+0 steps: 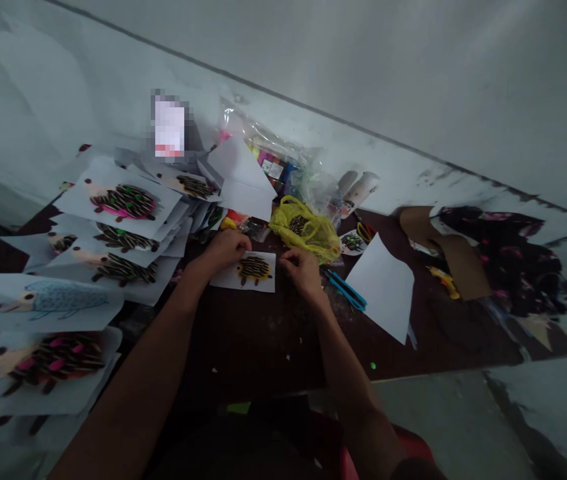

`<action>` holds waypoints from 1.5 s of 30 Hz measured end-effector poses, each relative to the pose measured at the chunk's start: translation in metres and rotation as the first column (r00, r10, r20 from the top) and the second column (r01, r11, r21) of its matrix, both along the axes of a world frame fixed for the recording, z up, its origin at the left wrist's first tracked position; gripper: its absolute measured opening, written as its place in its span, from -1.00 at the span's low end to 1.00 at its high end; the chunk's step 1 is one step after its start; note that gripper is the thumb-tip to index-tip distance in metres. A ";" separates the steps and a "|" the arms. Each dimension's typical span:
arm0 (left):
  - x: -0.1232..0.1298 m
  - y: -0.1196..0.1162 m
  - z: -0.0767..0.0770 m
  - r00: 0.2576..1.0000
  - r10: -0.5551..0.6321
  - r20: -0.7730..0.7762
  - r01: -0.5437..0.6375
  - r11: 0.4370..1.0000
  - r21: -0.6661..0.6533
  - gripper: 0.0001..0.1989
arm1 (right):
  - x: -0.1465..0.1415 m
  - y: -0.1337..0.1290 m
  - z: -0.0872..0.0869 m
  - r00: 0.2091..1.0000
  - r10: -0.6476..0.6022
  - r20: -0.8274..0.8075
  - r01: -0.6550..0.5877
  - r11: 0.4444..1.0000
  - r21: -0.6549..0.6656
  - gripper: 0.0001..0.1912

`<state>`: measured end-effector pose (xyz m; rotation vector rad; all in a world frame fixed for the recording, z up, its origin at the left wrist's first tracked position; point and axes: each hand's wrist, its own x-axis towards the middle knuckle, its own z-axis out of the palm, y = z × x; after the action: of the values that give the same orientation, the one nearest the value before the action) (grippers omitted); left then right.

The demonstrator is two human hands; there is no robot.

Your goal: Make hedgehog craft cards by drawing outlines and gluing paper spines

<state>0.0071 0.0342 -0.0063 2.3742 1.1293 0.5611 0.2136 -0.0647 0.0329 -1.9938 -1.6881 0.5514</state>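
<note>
Plaster wall (363, 113), dark wood tabletop (263, 347) under it. What's in hand?

White paper sheet (224, 280), one, flat, between both grips. Small hedgehog shape (254, 270) on it, yellow with dark stripes.

Grip state?

Left grip (223, 250): fingers curled down on the sheet's left edge, can't tell if closed on it. Right grip (304, 270): fingertips bunched at the sheet's right edge, not open, can't tell if holding anything.

Counts around them?

Left of the left grip: at least seven overlapping paper hedgehog sheets (123, 210), edges hidden, maybe more. Ahead of the right grip: one crinkly yellow plastic bag (306, 230). Right of it: one pair of blue-handled scissors (346, 290), one blank white paper sheet (380, 287). Farther right: one piece of brown cardboard (456, 263).
</note>
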 end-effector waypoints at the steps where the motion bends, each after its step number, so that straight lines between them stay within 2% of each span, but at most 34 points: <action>1: 0.000 0.000 0.000 1.000 -0.002 0.000 0.002 1.000 0.001 -0.71 | -0.001 -0.001 0.000 0.999 0.009 0.051 -0.009 1.000 0.000 -0.83; 6: 0.000 0.001 -0.001 1.000 0.001 0.002 -0.001 1.000 -0.018 -0.73 | -0.003 -0.005 0.007 0.961 0.076 0.268 -0.052 0.994 -0.098 -0.74; 10: 0.000 0.001 -0.001 1.000 0.003 -0.010 -0.003 1.000 -0.009 -0.72 | -0.004 -0.010 0.012 0.936 0.092 0.339 -0.049 0.990 -0.132 -0.71; 13: 0.000 0.002 -0.001 1.000 -0.010 -0.005 0.010 1.000 -0.004 -0.72 | -0.003 -0.014 0.011 0.959 0.081 0.271 -0.069 0.996 -0.055 -0.74; 16: 0.000 0.002 -0.002 1.000 -0.002 -0.003 0.002 1.000 -0.006 -0.72 | -0.003 -0.017 0.006 0.992 0.083 0.098 -0.087 0.996 0.030 -0.77; 19: 0.000 0.001 -0.001 1.000 -0.001 0.001 0.001 1.000 -0.011 -0.71 | -0.003 -0.020 -0.001 0.996 0.068 -0.054 -0.066 0.997 0.042 -0.78; 26: 0.000 -0.001 0.002 1.000 0.012 -0.009 -0.012 0.999 -0.030 -0.71 | -0.003 -0.024 -0.012 0.978 0.112 -0.174 -0.090 0.987 0.131 -0.81; 34: 0.001 -0.001 0.001 1.000 0.018 -0.002 -0.018 1.000 -0.014 -0.71 | -0.005 -0.023 -0.020 0.979 0.195 -0.061 -0.173 0.949 0.262 -0.82; 45: 0.000 0.001 0.000 1.000 -0.006 -0.011 0.006 1.000 -0.010 -0.70 | -0.009 -0.019 -0.024 0.971 0.224 0.089 -0.239 0.940 0.244 -0.80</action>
<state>0.0075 0.0348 -0.0061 2.3741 1.1261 0.5398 0.2044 -0.0839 0.0091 -1.6592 -1.9386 0.3348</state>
